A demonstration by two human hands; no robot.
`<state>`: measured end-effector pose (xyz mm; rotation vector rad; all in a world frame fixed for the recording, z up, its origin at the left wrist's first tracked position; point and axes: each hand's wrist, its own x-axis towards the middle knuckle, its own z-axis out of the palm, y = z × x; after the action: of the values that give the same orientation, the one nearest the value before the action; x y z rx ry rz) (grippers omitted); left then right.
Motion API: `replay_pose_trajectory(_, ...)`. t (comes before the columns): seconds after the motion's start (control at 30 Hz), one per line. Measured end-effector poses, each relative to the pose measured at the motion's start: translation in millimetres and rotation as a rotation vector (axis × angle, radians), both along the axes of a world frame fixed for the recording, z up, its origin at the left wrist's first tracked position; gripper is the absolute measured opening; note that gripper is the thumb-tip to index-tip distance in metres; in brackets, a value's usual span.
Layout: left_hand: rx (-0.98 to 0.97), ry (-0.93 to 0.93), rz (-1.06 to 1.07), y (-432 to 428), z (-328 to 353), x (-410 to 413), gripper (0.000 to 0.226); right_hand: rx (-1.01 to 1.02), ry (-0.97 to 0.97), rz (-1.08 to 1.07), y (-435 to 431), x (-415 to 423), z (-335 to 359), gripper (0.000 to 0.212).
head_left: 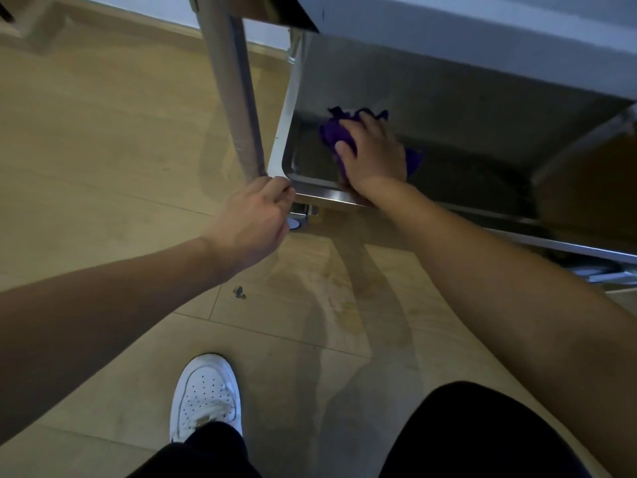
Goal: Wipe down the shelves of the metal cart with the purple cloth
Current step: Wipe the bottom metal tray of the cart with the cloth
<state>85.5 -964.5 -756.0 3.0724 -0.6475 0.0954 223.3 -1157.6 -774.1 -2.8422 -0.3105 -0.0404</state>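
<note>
**Wiping lower shelf, near-left corner: one cloth, two hands**

Counts: floor (103, 132), pale wood planks, 1. Metal cart (286, 108), 1. Shelves in view, 2: upper shelf (482, 29) seen from its edge, lower shelf (448, 108) a shallow steel tray beneath it. Upright post (238, 98) in the foreground, 1. Hands, 2. White shoe (205, 398), 1. Purple cloth (331, 132), 1. Caster (296, 224), 1, partly hidden under the cart's corner. Small dark speck (239, 292) on the floor, 1.

Both bare forearms reach forward and down.

Left hand (251, 219): back of the hand up, fingers curled closed over the near-left corner of the metal cart, at the foot of the upright post. Fingertips hidden under the rim.

Right hand (372, 153): wrist crosses the front rim, palm down inside the lower shelf. Fingers lie nearly flat, thumb out to the left, pressing the purple cloth onto the tray.

The purple cloth sits bunched under that palm, near the tray's front-left corner, its edges showing past the fingertips and to the right of the wrist.
</note>
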Motion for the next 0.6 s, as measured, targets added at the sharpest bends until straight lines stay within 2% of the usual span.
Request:
replay_pose_trajectory(0.13, 0.008, -0.03, -0.002, -1, -2, -4, 0.043, -0.001, 0.037, 0.286, 38, -34, 2, 0.043)
replay_pose_trajectory(0.2, -0.015, -0.028, 0.013, -2, -2, -3, 0.042, 0.036, 0.052, 0.318, 39, -34, 4, 0.043)
replay_pose_trajectory(0.27, -0.032, -0.013, 0.033, -4, -2, -3, 0.043, 0.055, 0.049, 0.272, 29, -20, 4, 0.043)
replay_pose_trajectory(0.4, -0.037, 0.007, 0.048, -6, -4, -4, 0.046, 0.068, -0.015, -0.025, 3, 8, -1, 0.042)
replay_pose_trajectory(0.47, -0.04, 0.013, 0.053, -6, -5, -5, 0.046, 0.06, -0.01, -0.077, 15, 4, -2, 0.041)
replay_pose_trajectory(0.6, -0.026, 0.014, 0.05, -6, -3, -6, 0.051, 0.076, 0.055, 0.263, 68, -20, 1, 0.041)
